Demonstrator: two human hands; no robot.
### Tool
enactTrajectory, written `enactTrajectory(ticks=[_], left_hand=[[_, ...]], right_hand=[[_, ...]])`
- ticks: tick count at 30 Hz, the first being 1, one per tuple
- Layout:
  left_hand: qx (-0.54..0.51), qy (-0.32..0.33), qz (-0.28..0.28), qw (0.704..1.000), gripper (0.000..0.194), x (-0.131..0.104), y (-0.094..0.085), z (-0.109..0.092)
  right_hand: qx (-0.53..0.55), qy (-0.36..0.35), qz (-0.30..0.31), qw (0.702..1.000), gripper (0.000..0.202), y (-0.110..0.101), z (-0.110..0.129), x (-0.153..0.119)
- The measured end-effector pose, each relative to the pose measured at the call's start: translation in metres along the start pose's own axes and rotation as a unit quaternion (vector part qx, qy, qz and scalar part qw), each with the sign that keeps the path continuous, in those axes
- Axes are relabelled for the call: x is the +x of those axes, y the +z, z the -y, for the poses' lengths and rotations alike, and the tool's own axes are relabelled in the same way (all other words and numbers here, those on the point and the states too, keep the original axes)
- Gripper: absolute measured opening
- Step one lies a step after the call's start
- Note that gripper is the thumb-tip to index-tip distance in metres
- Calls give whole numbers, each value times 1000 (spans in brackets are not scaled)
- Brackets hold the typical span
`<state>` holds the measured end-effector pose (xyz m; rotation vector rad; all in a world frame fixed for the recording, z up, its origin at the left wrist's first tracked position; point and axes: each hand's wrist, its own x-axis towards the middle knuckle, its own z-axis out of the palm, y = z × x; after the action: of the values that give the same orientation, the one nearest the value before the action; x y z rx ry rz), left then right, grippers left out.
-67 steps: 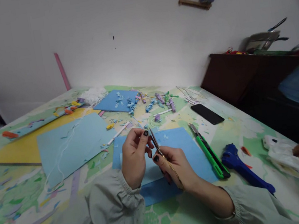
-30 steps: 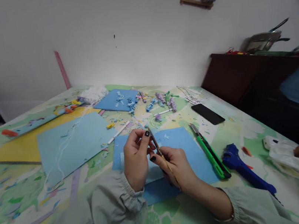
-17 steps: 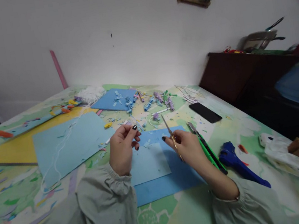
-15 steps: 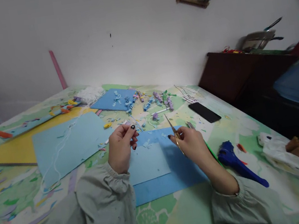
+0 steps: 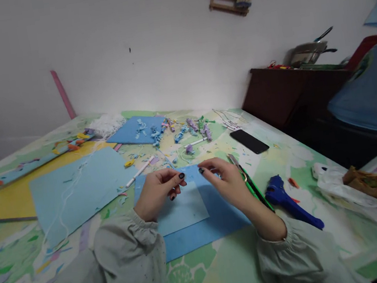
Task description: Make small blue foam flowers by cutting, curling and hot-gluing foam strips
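My left hand (image 5: 160, 188) is closed in a pinch above the blue sheets, thumb against forefinger; whatever sits between them is too small to make out. Facing it, my right hand (image 5: 228, 180) has its thumb and forefinger slightly apart at the tips, its other fingers curled. A gold handle loop of the scissors (image 5: 245, 177) shows at its outer edge; the rest of them is mostly hidden by the hand. Below both hands lies a light blue sheet (image 5: 185, 213) on a darker blue foam sheet (image 5: 203, 241). A green utility knife (image 5: 256, 190) lies beside my right wrist.
A blue glue gun (image 5: 289, 202) and a black phone (image 5: 249, 141) lie to the right. Small blue, purple and green figures (image 5: 180, 134) stand at the back. Left are a light blue sheet (image 5: 85, 190), yellow board (image 5: 2, 202) and scraps. A white stick (image 5: 139, 171) lies mid-table.
My right hand has moved left towards my left hand, and the scissors' blades no longer point up in front of it. The view has shifted a little to the right.
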<state>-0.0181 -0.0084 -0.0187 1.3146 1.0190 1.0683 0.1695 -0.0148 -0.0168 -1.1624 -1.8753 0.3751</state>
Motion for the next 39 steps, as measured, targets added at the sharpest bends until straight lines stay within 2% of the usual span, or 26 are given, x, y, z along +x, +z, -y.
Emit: enactTrajectory(ticks=[3, 9, 14, 18, 31, 34, 36, 38, 39], left_hand=[[21, -2, 42, 999, 25, -4, 6, -3], [13, -1, 56, 998, 30, -5, 10, -3], [-10, 8, 72, 997, 32, -4, 11, 1], [-4, 15, 64, 998, 28, -6, 14, -1], [44, 13, 61, 997, 11, -7, 15, 0], [114, 8, 30, 993, 6, -4, 10, 2], [200, 31, -28, 979, 5, 0, 4, 4], [306, 70, -99, 944, 7, 4, -4, 7], [356, 89, -115, 923, 9, 6, -8, 9]], right_hand=[[126, 35, 52, 990, 13, 9, 10, -3], [230, 74, 97, 966, 9, 14, 11, -6], [245, 95, 95, 960, 9, 12, 13, -5], [267, 112, 87, 953, 9, 12, 14, -4], [196, 94, 72, 973, 9, 19, 12, -8], [187, 107, 58, 975, 9, 21, 8, -7], [170, 124, 41, 977, 8, 23, 2, -6], [134, 141, 34, 980, 9, 24, -4, -5], [111, 145, 38, 982, 10, 25, -6, -5]])
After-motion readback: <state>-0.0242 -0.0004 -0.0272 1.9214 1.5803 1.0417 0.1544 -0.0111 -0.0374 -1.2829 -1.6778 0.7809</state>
